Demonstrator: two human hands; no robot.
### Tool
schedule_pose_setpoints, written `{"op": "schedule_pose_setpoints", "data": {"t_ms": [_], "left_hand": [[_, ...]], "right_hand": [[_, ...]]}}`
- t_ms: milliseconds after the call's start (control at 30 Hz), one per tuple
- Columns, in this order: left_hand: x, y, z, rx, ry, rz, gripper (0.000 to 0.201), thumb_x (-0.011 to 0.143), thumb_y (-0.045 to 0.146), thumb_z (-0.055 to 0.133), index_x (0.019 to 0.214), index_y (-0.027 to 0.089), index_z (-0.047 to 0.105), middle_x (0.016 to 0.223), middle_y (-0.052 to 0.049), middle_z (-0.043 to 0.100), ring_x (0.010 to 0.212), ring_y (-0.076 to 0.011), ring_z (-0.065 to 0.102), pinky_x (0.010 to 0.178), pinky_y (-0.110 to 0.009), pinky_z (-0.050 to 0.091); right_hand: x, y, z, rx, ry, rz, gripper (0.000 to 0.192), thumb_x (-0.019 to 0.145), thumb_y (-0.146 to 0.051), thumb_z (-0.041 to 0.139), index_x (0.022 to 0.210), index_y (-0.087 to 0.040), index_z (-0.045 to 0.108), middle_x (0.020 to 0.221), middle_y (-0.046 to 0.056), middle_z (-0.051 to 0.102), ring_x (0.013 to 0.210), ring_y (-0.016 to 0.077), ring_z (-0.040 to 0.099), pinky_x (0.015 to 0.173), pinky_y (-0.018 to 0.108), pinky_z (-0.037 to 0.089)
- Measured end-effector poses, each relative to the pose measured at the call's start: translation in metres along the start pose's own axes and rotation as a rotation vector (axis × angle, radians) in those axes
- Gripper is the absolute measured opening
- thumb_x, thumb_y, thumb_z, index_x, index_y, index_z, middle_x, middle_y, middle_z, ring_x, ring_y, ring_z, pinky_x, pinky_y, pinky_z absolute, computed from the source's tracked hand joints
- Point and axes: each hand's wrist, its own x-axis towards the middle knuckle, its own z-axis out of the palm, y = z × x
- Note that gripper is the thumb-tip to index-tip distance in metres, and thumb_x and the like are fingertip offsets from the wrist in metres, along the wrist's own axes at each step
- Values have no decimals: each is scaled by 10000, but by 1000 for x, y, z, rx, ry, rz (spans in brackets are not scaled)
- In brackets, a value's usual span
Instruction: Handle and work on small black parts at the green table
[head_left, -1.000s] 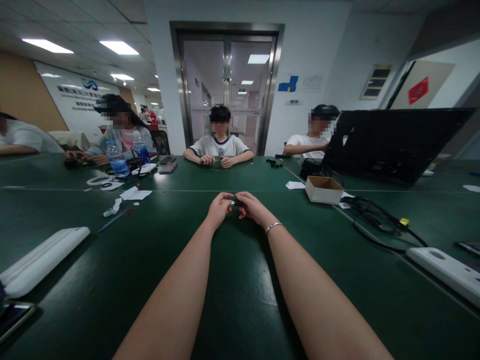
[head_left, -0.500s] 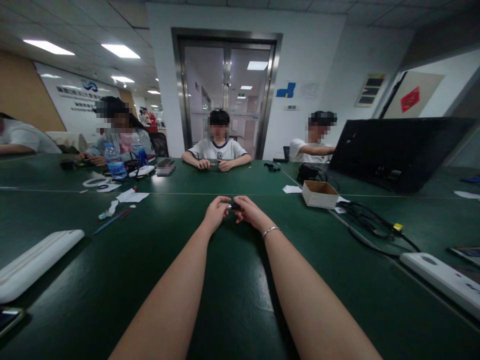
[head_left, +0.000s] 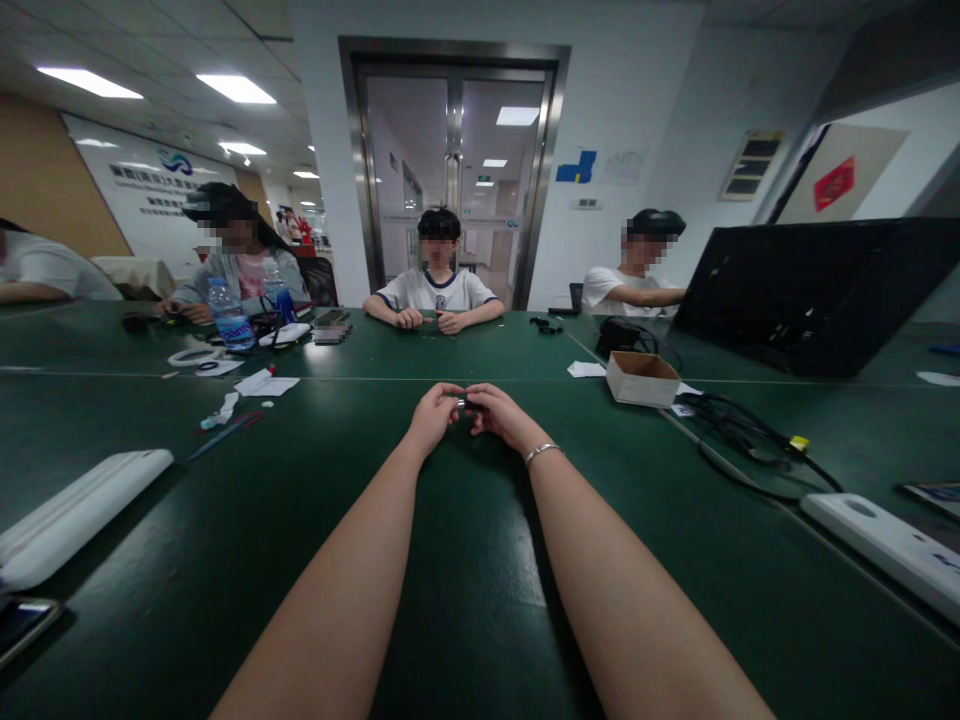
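In front of me, above the green table (head_left: 337,560), both of my hands meet over a small black piece with a silver end (head_left: 461,404). My left hand (head_left: 433,420) pinches the silver end from the left, fingers bent. From the other side my right hand (head_left: 501,415), with a silver bracelet (head_left: 541,452) at its wrist, has thumb and fingers closed on the black part. The fingertips of the two hands almost touch. Fingers cover most of the piece, so its exact kind is hidden.
To the right are a small open cardboard box (head_left: 643,380), black cables (head_left: 739,440), a white power strip (head_left: 885,550) and a black monitor (head_left: 817,295). Leftward lie a white case (head_left: 86,510), tweezers (head_left: 225,436), paper scraps (head_left: 268,385) and a water bottle (head_left: 231,318). Several people sit around the table.
My right fingertips have come closer to my left ones, and less of the black part shows. The camera view has tilted slightly, shifting the scene a little upward.
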Motion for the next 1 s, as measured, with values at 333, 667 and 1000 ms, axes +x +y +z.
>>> {"op": "schedule_pose_setpoints", "data": {"t_ms": [333,667,1000], "left_hand": [[0,0,0,-7,7,-11,163,725,167,515,869,150,592,513,43,495,472,-90,446,476,-193,332],[1,-1,0,-12,5,-2,132,781,219,526,882,159,586,493,48,483,447,-89,442,459,-195,324],[1,-5,2,-19,-3,-68,231,871,331,475,992,153,558,555,34,524,432,-83,454,452,-196,340]], "right_hand": [[-3,-2,1,17,14,-15,69,892,-200,526,948,-171,554,600,-33,561,393,75,468,428,225,531],[0,1,-2,24,43,-15,98,871,-178,592,962,-185,557,638,-28,595,398,66,484,448,227,549],[-4,0,-3,60,11,-24,57,856,-108,573,885,-154,589,670,1,624,437,70,510,481,226,559]]}}
